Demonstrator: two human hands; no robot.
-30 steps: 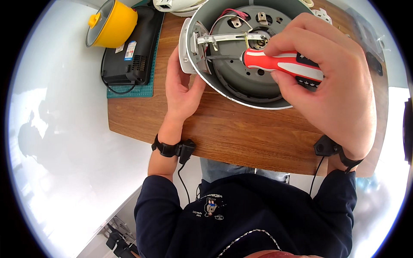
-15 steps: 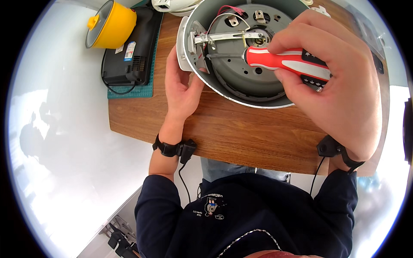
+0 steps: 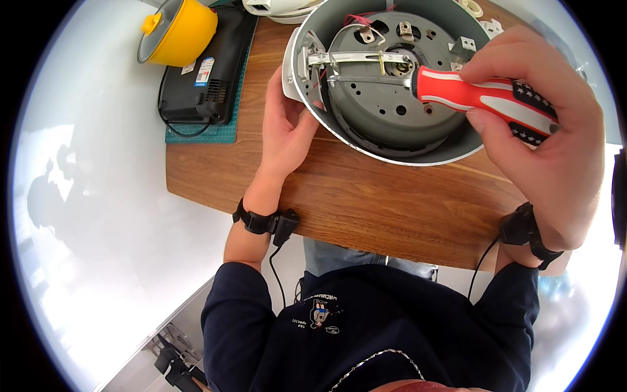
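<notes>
Gripping red/white screwdriver (image 3: 450,88) w/ R hand (image 3: 555,150), aimed L over open metal pot (image 3: 471,134). W/ L hand (image 3: 285,140) curled at white side bracket (image 3: 291,81), fingertips partly hidden, can't tell if gripping.

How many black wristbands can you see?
2: one wristband just behind the left hand, another wristband behind the right hand, which grips a screwdriver. Any under the sleeves would be hidden.

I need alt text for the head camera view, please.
The right hand holds a red-handled screwdriver over an open, round appliance housing; the left hand touches its side. A yellow pot is at upper left.
</notes>
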